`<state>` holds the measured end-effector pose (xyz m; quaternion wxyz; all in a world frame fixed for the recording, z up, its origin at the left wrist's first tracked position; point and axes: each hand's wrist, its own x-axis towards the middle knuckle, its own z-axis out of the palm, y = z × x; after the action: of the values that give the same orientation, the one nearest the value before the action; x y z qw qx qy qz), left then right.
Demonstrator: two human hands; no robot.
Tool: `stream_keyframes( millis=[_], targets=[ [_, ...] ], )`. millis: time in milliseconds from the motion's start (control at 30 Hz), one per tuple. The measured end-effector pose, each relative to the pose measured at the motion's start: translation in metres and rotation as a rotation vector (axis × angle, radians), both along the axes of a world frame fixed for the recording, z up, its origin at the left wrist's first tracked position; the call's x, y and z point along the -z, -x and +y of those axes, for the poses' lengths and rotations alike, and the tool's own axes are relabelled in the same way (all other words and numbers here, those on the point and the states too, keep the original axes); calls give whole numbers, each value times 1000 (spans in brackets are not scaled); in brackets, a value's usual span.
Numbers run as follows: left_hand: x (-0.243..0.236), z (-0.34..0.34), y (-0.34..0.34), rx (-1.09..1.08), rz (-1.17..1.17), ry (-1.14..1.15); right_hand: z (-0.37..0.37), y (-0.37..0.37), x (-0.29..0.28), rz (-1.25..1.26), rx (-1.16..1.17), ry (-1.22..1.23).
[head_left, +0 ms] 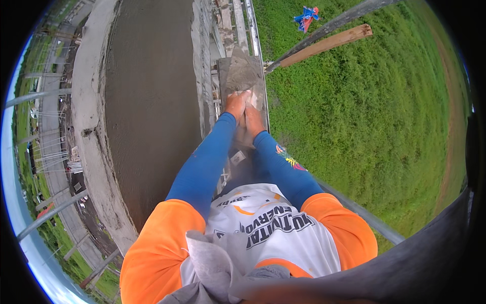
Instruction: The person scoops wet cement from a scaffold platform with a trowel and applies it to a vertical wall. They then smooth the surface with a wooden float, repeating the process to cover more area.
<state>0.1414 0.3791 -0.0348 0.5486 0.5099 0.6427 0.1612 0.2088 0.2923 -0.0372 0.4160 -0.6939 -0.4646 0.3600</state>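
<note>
Both arms, in blue sleeves, reach forward to a mortar-smeared board [258, 72] with a heap of wet grey mortar [241, 75] on it. At the heap's near edge is my left hand [236, 104], fingers curled. Close against it, slightly nearer to me, my right hand [253, 120] is also closed. A pale patch shows beside the fingers; whether it is a tool I cannot tell. What the hands grip is hidden. Left of them runs a wide concrete surface [152, 101], smooth and damp-looking, between raised rough edges.
A metal pole [324, 33] and a wooden plank [329, 45] stick out at the upper right. Green grass [354, 126] lies far below on that side, with a blue and red cloth [306, 19] hanging there. Lower concrete beams [50, 116] and scaffold pipes [53, 213] are at the left.
</note>
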Motion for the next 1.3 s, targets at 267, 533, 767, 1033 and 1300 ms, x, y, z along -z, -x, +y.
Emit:
stream_keyframes(
  millis=[267, 533, 767, 1033, 1300],
  targets=[
    [8, -2, 8, -89, -236, 232, -8, 14, 41, 215, 151, 197],
    [-21, -3, 11, -132, -405, 451, 16, -26, 45, 239, 313, 271],
    [62, -3, 59, -88, 26, 603, -15, -92, 104, 162, 633, 474],
    [221, -6, 60, -226, 4, 832, -115, -147, 174, 24, 553, 492],
    [350, 26, 34, -175, -60, 865, -166, -121, 212, 191, 629, 583]
  ],
)
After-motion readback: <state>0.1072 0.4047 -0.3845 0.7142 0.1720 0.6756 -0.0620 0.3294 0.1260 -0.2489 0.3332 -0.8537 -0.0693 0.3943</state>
